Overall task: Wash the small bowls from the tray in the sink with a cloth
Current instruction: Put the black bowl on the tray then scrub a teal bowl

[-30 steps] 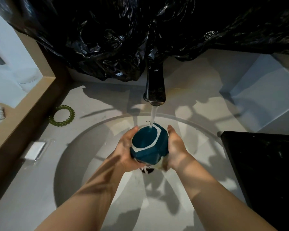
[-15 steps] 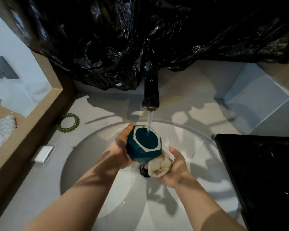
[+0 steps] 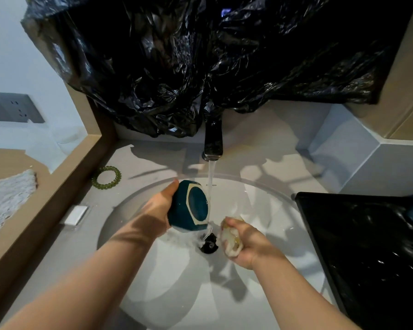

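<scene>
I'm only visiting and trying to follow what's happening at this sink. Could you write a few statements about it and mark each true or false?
1. Water runs from the tap. True.
2. The right hand holds the bowl. False: the left hand holds it, and the right hand grips the cloth.
3. The cloth is inside the bowl. False: it is apart from the bowl, to its right.
4. A green hair tie lies on the counter left of the sink. True.
</scene>
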`<action>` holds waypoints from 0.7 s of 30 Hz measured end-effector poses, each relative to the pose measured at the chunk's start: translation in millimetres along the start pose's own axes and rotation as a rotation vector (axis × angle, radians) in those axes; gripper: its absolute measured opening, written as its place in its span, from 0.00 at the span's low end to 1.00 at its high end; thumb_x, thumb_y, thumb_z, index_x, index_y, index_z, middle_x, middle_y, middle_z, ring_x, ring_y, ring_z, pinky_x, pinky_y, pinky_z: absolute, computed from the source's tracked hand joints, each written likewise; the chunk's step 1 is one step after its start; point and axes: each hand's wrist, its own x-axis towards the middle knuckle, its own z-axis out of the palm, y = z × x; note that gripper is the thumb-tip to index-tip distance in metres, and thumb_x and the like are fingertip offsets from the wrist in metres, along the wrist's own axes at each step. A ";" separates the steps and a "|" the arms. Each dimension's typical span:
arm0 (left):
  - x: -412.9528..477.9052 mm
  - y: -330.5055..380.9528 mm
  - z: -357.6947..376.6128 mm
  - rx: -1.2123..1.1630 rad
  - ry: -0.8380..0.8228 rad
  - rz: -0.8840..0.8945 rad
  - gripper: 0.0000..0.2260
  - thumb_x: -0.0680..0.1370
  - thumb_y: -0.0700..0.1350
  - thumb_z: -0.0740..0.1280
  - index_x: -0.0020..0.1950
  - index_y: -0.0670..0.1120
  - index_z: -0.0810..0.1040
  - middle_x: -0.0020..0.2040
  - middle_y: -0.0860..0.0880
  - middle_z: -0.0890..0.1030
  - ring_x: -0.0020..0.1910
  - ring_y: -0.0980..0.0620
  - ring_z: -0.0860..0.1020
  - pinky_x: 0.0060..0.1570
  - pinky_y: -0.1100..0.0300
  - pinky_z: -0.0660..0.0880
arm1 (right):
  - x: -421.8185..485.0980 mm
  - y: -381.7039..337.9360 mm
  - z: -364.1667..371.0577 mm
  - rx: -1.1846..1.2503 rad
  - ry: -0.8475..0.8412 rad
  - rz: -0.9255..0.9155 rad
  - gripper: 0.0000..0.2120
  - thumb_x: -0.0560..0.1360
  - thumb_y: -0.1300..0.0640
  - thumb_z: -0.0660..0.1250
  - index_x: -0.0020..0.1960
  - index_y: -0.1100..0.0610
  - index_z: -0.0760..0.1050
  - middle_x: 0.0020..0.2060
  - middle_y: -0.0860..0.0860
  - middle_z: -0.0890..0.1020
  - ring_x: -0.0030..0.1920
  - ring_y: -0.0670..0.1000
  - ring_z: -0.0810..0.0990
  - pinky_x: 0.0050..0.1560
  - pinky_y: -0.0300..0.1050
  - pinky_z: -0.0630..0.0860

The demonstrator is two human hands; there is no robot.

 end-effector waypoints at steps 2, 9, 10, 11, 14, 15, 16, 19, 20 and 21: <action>-5.9 -1.4 -2.7 0.182 0.036 0.077 0.20 0.78 0.57 0.64 0.56 0.41 0.78 0.51 0.39 0.82 0.50 0.40 0.80 0.57 0.43 0.76 | -8.4 -0.2 0.7 -0.049 0.072 -0.042 0.11 0.76 0.58 0.65 0.37 0.52 0.68 0.19 0.48 0.67 0.18 0.47 0.65 0.20 0.30 0.58; -35.4 -6.6 7.7 0.722 0.033 0.299 0.19 0.76 0.59 0.64 0.50 0.43 0.75 0.43 0.44 0.80 0.41 0.47 0.79 0.41 0.56 0.74 | -30.2 2.8 4.8 -0.191 0.317 -0.325 0.10 0.73 0.57 0.63 0.34 0.55 0.66 0.22 0.52 0.66 0.20 0.51 0.61 0.24 0.36 0.58; -40.5 -7.1 9.5 0.753 0.023 0.312 0.18 0.76 0.59 0.64 0.49 0.43 0.74 0.43 0.44 0.81 0.43 0.46 0.80 0.44 0.54 0.75 | -32.6 3.4 4.5 -0.178 0.334 -0.352 0.10 0.72 0.59 0.62 0.33 0.56 0.65 0.22 0.52 0.65 0.20 0.51 0.60 0.24 0.36 0.57; -44.1 -7.6 9.9 0.764 0.018 0.328 0.18 0.76 0.58 0.65 0.49 0.43 0.74 0.44 0.43 0.81 0.44 0.44 0.80 0.46 0.53 0.76 | -34.7 3.4 3.6 -0.173 0.340 -0.369 0.10 0.72 0.60 0.61 0.32 0.56 0.64 0.22 0.52 0.64 0.21 0.51 0.59 0.24 0.36 0.56; -49.5 -10.4 9.1 0.679 0.019 0.320 0.16 0.76 0.57 0.66 0.45 0.43 0.74 0.44 0.41 0.81 0.42 0.43 0.79 0.44 0.54 0.75 | -48.2 4.0 2.2 -0.233 0.356 -0.347 0.10 0.70 0.62 0.59 0.32 0.56 0.62 0.24 0.52 0.62 0.22 0.51 0.57 0.26 0.36 0.54; -51.5 -10.7 9.3 0.648 0.020 0.314 0.16 0.76 0.56 0.66 0.44 0.44 0.74 0.43 0.41 0.81 0.40 0.43 0.79 0.42 0.55 0.74 | -53.0 4.5 1.5 -0.244 0.352 -0.334 0.10 0.71 0.62 0.58 0.32 0.55 0.61 0.23 0.52 0.61 0.21 0.50 0.56 0.25 0.35 0.54; -53.7 -11.2 9.5 0.629 0.017 0.300 0.15 0.76 0.56 0.66 0.43 0.44 0.73 0.43 0.41 0.80 0.39 0.44 0.78 0.40 0.56 0.73 | -57.9 4.8 0.9 -0.250 0.343 -0.326 0.11 0.71 0.62 0.58 0.33 0.54 0.60 0.23 0.52 0.60 0.19 0.49 0.54 0.25 0.33 0.54; -54.6 -12.7 10.5 0.555 -0.003 0.230 0.15 0.76 0.56 0.66 0.45 0.44 0.74 0.44 0.41 0.80 0.39 0.44 0.77 0.39 0.57 0.73 | -68.8 4.4 0.6 -0.250 0.318 -0.328 0.10 0.72 0.61 0.58 0.34 0.54 0.60 0.20 0.51 0.59 0.19 0.49 0.54 0.25 0.30 0.53; -54.4 -12.9 11.1 0.519 -0.004 0.197 0.15 0.76 0.56 0.66 0.46 0.44 0.75 0.45 0.41 0.80 0.41 0.43 0.78 0.42 0.55 0.75 | -71.2 3.8 0.2 -0.249 0.314 -0.324 0.09 0.72 0.60 0.58 0.35 0.55 0.61 0.18 0.50 0.59 0.20 0.49 0.55 0.25 0.31 0.54; -54.7 -12.8 11.9 0.474 -0.005 0.168 0.15 0.76 0.56 0.66 0.47 0.43 0.76 0.47 0.40 0.81 0.44 0.42 0.79 0.45 0.53 0.76 | -73.6 2.6 -0.1 -0.234 0.312 -0.316 0.08 0.72 0.59 0.58 0.36 0.56 0.62 0.17 0.50 0.58 0.21 0.50 0.55 0.25 0.32 0.54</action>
